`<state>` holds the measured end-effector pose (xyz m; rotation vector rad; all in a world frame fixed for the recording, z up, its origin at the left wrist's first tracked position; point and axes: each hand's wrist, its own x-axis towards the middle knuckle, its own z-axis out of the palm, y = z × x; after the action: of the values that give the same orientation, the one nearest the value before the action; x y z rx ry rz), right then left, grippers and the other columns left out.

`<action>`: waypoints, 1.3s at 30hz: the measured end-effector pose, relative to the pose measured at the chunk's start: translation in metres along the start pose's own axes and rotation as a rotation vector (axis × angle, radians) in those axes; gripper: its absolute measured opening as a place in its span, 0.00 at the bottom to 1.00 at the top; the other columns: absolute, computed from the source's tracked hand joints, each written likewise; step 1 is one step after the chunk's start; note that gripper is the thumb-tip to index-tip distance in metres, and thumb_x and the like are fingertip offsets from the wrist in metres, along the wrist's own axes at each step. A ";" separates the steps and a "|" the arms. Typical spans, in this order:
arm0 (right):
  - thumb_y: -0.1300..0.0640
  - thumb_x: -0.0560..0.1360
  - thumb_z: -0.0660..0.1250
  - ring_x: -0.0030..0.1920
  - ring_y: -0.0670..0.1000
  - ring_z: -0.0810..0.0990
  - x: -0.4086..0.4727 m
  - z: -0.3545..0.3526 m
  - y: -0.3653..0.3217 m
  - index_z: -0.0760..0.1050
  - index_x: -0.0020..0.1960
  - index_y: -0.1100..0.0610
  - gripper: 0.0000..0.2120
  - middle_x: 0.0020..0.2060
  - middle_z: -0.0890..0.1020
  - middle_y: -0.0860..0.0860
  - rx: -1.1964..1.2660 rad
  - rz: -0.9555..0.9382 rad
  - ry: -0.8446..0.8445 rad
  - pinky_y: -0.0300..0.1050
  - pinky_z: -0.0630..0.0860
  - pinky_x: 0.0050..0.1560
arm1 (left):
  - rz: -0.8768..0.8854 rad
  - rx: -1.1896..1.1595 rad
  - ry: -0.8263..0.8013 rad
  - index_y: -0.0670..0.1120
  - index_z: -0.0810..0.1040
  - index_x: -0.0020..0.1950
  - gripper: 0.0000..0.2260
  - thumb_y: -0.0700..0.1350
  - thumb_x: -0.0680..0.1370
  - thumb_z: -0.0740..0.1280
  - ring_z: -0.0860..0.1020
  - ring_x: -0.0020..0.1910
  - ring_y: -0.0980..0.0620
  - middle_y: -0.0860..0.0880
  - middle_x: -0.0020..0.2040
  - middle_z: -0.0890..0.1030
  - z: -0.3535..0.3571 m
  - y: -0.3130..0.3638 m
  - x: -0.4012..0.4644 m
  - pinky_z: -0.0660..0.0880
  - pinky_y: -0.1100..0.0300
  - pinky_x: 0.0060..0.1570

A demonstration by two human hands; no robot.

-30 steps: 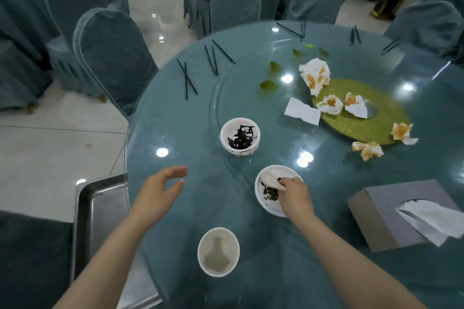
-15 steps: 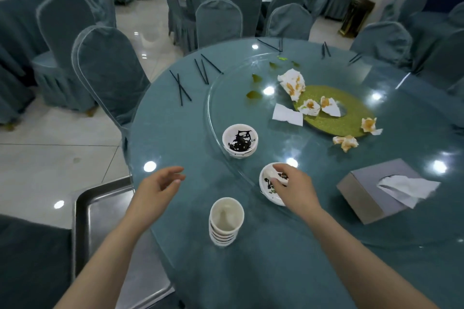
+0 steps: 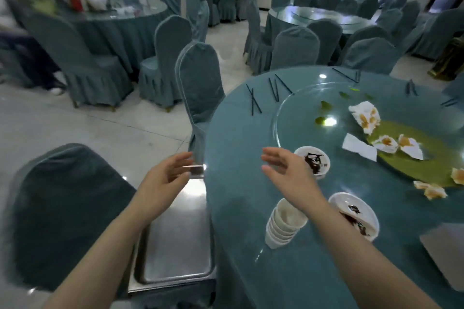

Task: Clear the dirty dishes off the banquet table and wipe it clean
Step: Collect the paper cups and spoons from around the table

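A round banquet table [image 3: 251, 148] under teal cloth carries a glass turntable [image 3: 296, 118] strewn with stained napkins [image 3: 365, 116], beside a steel tray [image 3: 175, 241] on a cart at its edge. Near the rim stand a stack of small white cups [image 3: 283, 224] and two sauce-smeared white bowls, one [image 3: 313, 160] just beyond the right hand [image 3: 288, 173], the other [image 3: 354, 213] beside that forearm. Both hands hover empty, fingers loosely spread, the left hand [image 3: 163, 180] above the tray. Black chopsticks [image 3: 253, 103] lie farther off.
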<state>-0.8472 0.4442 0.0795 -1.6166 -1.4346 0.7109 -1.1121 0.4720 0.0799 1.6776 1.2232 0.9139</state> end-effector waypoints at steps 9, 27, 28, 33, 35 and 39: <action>0.61 0.73 0.70 0.53 0.45 0.80 0.014 0.132 -0.118 0.78 0.60 0.54 0.15 0.51 0.81 0.43 0.064 -0.258 -0.280 0.46 0.75 0.61 | -0.011 0.089 0.415 0.54 0.73 0.63 0.18 0.36 0.78 0.64 0.77 0.59 0.61 0.57 0.58 0.79 -0.147 -0.001 -0.087 0.71 0.70 0.57; 0.58 0.74 0.69 0.53 0.37 0.78 -0.031 0.480 -0.291 0.75 0.62 0.48 0.17 0.50 0.81 0.40 0.132 -0.312 -0.655 0.38 0.75 0.57 | -0.221 0.165 0.633 0.51 0.73 0.65 0.17 0.37 0.78 0.64 0.78 0.55 0.60 0.54 0.55 0.80 -0.461 -0.137 -0.228 0.72 0.72 0.50; 0.57 0.74 0.69 0.53 0.36 0.78 -0.029 0.494 -0.296 0.75 0.62 0.48 0.17 0.50 0.81 0.40 0.133 -0.298 -0.652 0.38 0.75 0.57 | -0.227 0.156 0.627 0.51 0.73 0.64 0.17 0.36 0.78 0.64 0.78 0.55 0.60 0.54 0.55 0.80 -0.476 -0.145 -0.226 0.72 0.72 0.50; 0.58 0.74 0.69 0.53 0.38 0.78 -0.002 0.558 -0.302 0.76 0.60 0.48 0.16 0.50 0.82 0.42 0.118 -0.218 -0.642 0.39 0.75 0.57 | -0.250 0.100 0.590 0.54 0.73 0.62 0.17 0.36 0.78 0.64 0.79 0.55 0.59 0.55 0.54 0.81 -0.540 -0.191 -0.193 0.74 0.67 0.54; 0.58 0.74 0.69 0.53 0.37 0.78 0.020 0.580 -0.299 0.76 0.60 0.48 0.16 0.50 0.82 0.41 0.088 -0.197 -0.643 0.36 0.75 0.55 | -0.261 0.099 0.564 0.56 0.73 0.61 0.17 0.37 0.78 0.65 0.79 0.55 0.59 0.56 0.54 0.81 -0.562 -0.211 -0.171 0.74 0.64 0.56; 0.56 0.73 0.70 0.53 0.37 0.77 0.085 0.627 -0.301 0.78 0.58 0.47 0.14 0.50 0.81 0.37 0.048 -0.165 -0.633 0.31 0.72 0.52 | -0.281 0.108 0.495 0.60 0.73 0.60 0.18 0.38 0.78 0.65 0.79 0.55 0.59 0.57 0.55 0.82 -0.615 -0.250 -0.110 0.74 0.60 0.58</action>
<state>-1.5121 0.6610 0.0445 -1.2645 -1.9468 1.2153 -1.7814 0.5362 0.0718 1.3484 1.8140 1.1377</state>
